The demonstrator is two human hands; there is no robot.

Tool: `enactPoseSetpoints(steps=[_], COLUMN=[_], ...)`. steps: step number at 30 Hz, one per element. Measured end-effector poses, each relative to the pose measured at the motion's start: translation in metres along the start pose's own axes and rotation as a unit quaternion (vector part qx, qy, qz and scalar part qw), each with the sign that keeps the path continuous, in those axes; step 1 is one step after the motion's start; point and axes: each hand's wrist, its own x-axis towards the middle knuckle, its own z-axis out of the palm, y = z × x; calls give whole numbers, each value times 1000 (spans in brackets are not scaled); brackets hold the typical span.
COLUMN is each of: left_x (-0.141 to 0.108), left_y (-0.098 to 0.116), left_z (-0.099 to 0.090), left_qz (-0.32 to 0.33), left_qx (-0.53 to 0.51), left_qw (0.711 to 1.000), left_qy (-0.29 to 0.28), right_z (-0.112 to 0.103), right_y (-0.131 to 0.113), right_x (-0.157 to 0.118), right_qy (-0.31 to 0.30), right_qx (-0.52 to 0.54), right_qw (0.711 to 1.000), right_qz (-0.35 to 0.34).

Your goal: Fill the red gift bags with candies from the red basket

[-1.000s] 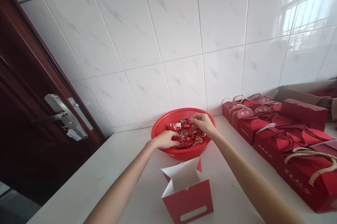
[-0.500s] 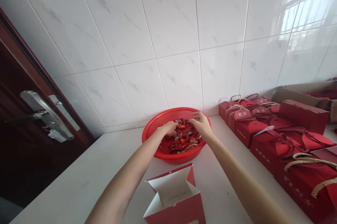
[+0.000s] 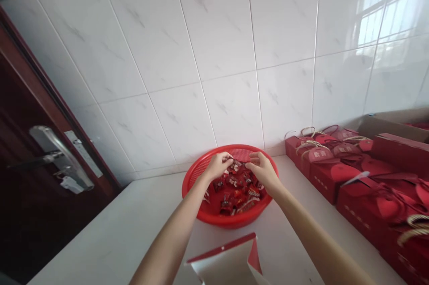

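Your left hand (image 3: 218,165) has moved from the near-left part of the round red plastic basket (image 3: 234,221) toward its far side since a second ago. Its fingertips sit close together at the small red-wrapped sweets (image 3: 234,181) – you can't tell whether they grip one. Your right hand (image 3: 264,171) hovers over the basket's right side, thumb and fingers slightly apart. The sweets lie loose inside the basket, which stands on the white tabletop (image 3: 110,231) – just beyond the open, white-lined red cardboard box (image 3: 228,265).
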Motion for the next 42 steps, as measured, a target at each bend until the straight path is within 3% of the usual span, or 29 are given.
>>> enactPoseSetpoints(steps=[6, 12, 15, 20, 22, 26, 29, 35, 39, 42], left_x=[-3, -10, -9, 3, 4, 2, 3, 0, -8, -11], left_y=[3, 15, 16, -6, -21, -44, -47, -28, -14, -8], left_z=[0, -4, -5, -8, -10, -14, -13, -12, -10, -7], left_qz=[58, 65, 51, -34, -73, -142, -175, -195, -197, -174], left_qx=[-110, -226, -194, -19, 23, 104, 152, 200, 182, 171], left_qw=[992, 972, 979, 998, 996, 984, 972, 953, 941, 941], left_qy=[17, -31, -48, 44, 47, 4, -30, -114, -208, -236], right_z=[3, 4, 3, 2, 1, -1, -3, -3, -3, -3], right_y=[-2, -6, -4, 2, 3, 2, 1, 4, 3, 2], right_x=[-3, -5, -2, 3, 4, 1, -1, -1, -1, -1], right_qy=[-106, -132, -141, -89, -75, -74, -76, -91, -98, -103], right_qx=[38, 38, 46, 45, 31, -11, -23, -8, -6, -3], right_qw=[993, 989, 988, 995, 996, 996, 997, 996, 995, 994], right_qz=[46, 59, 43, 2, -24, -43, -24, 3, -11, -20])
